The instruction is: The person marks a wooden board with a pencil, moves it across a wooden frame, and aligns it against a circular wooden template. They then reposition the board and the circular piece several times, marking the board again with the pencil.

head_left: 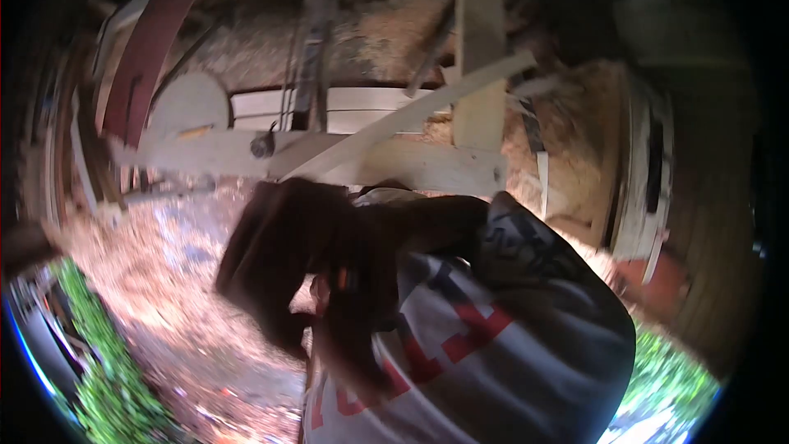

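Both hands are dark, blurred and overlapping in front of the shirt in the head view. My right hand [283,234] seems to be at the end of the forearm that crosses from the right sleeve; its fingers cannot be made out. Below it, my left hand [353,304] appears bent close to the chest, beside a small orange spot I cannot identify. A pale wooden strip [411,115] lies diagonally over a wooden frame [481,74], its lower end close above the hands. Whether either hand touches it is unclear.
A dark round object [262,145] rests on the frame's near rail, with a rounded pale board [191,103] and a reddish plank [152,49] to the left. Boards [645,164] stand at the right. Shavings cover the ground [205,279]; green plants [115,370] are at lower left.
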### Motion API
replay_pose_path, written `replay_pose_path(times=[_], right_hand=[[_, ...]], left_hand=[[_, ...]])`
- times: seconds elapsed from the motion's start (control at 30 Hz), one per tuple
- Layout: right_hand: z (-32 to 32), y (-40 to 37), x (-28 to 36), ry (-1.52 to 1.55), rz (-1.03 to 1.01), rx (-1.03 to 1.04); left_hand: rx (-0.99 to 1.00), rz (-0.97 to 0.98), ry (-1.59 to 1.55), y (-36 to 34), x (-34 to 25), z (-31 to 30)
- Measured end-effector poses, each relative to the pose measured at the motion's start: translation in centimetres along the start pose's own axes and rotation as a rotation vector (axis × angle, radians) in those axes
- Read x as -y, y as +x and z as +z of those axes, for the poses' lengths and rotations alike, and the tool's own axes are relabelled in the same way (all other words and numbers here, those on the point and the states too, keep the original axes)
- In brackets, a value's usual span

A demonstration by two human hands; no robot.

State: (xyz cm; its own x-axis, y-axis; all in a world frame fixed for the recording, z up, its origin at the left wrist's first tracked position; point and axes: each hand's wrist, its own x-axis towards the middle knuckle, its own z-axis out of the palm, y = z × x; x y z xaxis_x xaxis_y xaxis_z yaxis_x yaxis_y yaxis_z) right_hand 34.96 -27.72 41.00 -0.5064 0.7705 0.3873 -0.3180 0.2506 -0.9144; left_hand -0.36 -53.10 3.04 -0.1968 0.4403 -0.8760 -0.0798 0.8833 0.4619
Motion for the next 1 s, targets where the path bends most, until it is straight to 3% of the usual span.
replay_pose_path(times=[0.23,0.37,0.67,0.87,1.0], right_hand=[[0.1,-2.2,2.7,-0.105,-0.170,-0.160],[0.6,-3.1,3.6,-0.136,-0.229,-0.231],[2.2,-2.5,3.7,-0.101,-0.257,-0.225],[4.1,-0.8,2.5,0.007,-0.215,-0.109],[4.2,0.5,1.9,0.057,-0.179,-0.055]], left_hand=[[0.094,0.096,0.225,3.7,-8.9,-0.1],[0.130,0.090,0.328,4.7,-11.1,0.4],[0.187,0.069,0.362,3.4,-11.9,2.8],[0.129,0.039,0.257,2.5,-7.8,1.1],[0.083,-0.008,0.189,-0.4,-6.8,3.2]])
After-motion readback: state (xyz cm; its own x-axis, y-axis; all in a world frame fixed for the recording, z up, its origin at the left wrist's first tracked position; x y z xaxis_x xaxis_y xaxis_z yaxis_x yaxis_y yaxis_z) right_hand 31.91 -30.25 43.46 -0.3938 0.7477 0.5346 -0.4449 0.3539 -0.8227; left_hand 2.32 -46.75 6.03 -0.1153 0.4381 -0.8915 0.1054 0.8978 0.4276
